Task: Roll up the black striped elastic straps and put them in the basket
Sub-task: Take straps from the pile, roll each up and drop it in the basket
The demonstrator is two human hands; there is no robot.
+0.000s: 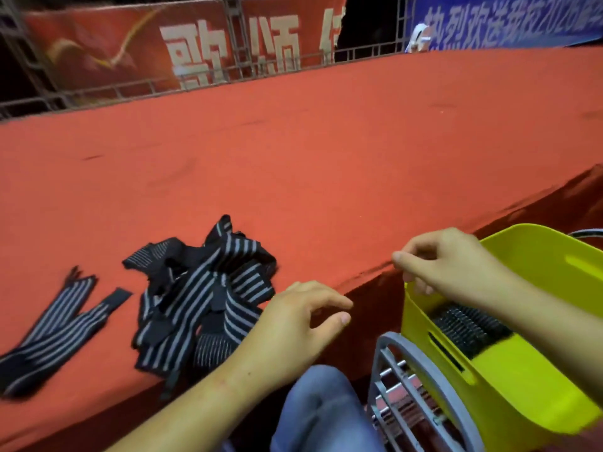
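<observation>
Already one roll [466, 331] lies in the basket [538, 256] at four o'clock, under the empty, loosely curled right hand [456, 265]. The left hand [293, 324], relaxed and empty, hovers by the pile [202, 288] at eight, likely to fetch another.

Left hand [295, 324] and right hand [452, 262] hang loosely curled.

There is one wide-angle view, taken from the person's head and looking forward and steeply down. The left hand [293, 324] and right hand [450, 265] lie close under the lens, in the lower half of the frame. The red-covered desk [326, 158] slants across the middle. Banners [195, 50] behind it line the top edge, and a knee [319, 406] shows at bottom centre.
</observation>
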